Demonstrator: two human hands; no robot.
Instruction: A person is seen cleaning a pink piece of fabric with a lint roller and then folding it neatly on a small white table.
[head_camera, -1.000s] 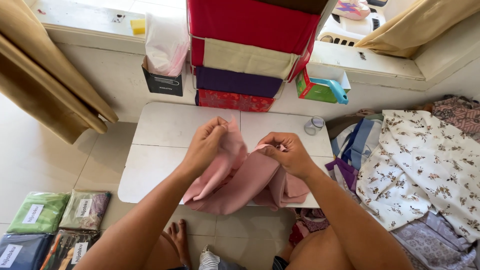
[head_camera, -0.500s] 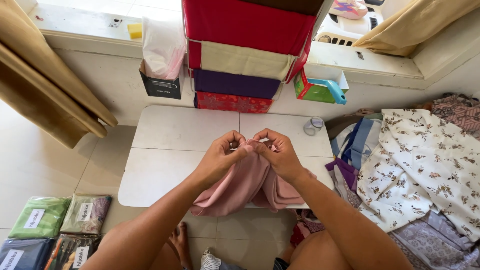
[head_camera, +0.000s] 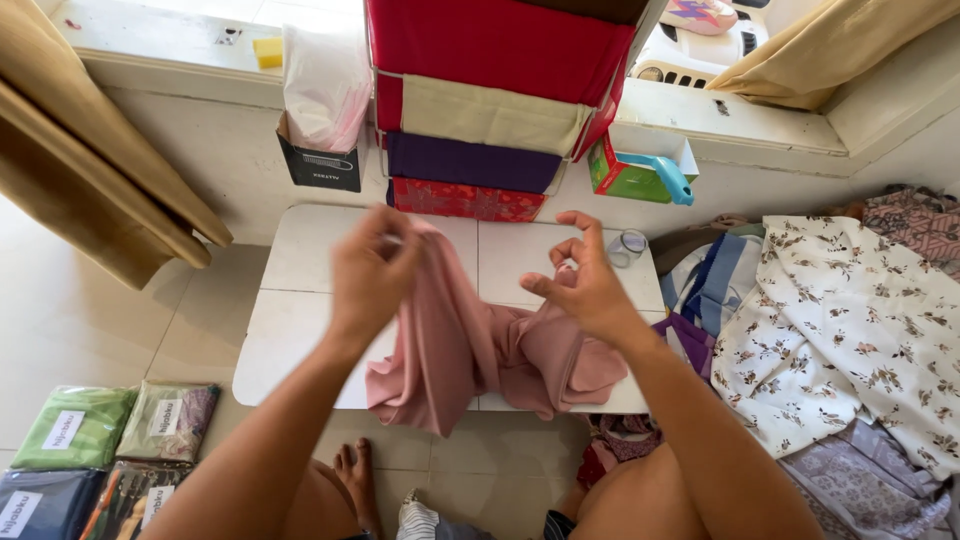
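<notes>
Pink cloth (head_camera: 470, 345): I see it bunched on the tabletop (head_camera: 320, 260), folds hiding its shape.
Left hand (head_camera: 370, 275): clamped on cloth.
Right hand (head_camera: 590, 285): fingers spread; grip unclear.

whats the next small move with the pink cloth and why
Probably draw the two hands further apart to pull the pink cloth flat. The left hand grips one raised edge, the right hand pinches another, and the cloth bunches between them and hangs over the near edge of the white table.
</notes>
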